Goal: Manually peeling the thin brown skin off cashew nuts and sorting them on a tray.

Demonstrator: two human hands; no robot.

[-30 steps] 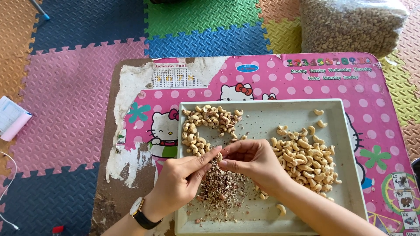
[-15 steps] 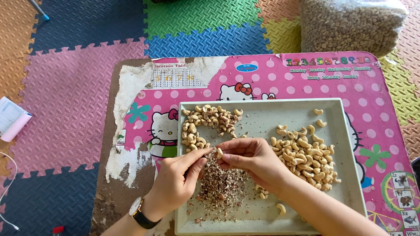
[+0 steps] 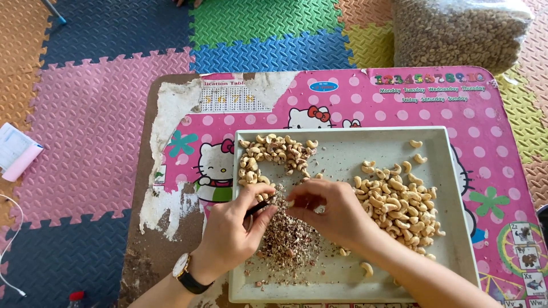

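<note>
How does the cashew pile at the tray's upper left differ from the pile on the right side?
The upper-left pile looks darker, with brownish skin on many nuts; the right pile is pale and clean. The upper-left pile curves in a narrow band along the corner of the tray; the right pile is a broader heap. Both lie loose in the same tray, beside the brown skin scraps.

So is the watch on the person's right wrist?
No, the watch with its black strap sits on the wrist of the left hand, beside the tray.
</note>
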